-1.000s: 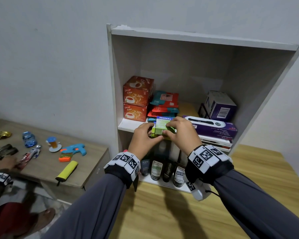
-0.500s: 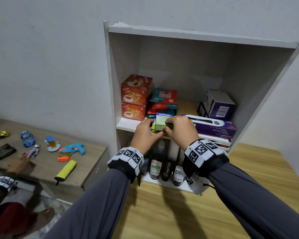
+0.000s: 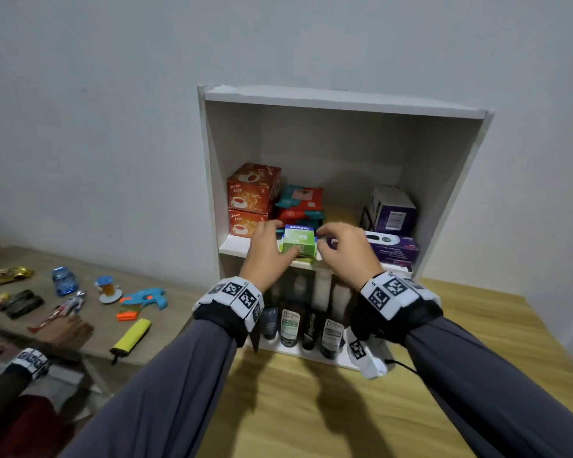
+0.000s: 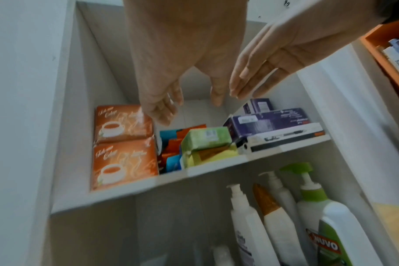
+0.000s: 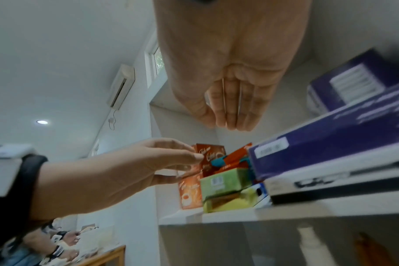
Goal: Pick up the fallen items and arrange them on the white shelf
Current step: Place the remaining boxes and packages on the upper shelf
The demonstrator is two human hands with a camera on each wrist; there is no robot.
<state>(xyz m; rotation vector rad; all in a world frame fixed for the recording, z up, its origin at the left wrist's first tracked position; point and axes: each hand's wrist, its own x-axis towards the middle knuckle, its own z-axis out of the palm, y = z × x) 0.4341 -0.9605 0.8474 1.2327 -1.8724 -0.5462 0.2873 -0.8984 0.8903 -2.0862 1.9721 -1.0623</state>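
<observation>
A small green box lies on a yellow-green box at the front edge of the white shelf's middle board. My left hand hovers just left of it and my right hand just right, both with relaxed fingers and holding nothing. In the left wrist view, the left hand and right hand hang above the green box, apart from it. The right wrist view shows the same: right hand, left hand, free green box.
Two orange tea boxes and red-teal packets stand left of the green box; purple boxes lie to its right. Pump bottles fill the lower compartment. A low table with toys and another person's hand is at left.
Both hands have let go of the green box and spread apart from it. The box now rests on the shelf by itself. The other person's hand at left has shifted.
</observation>
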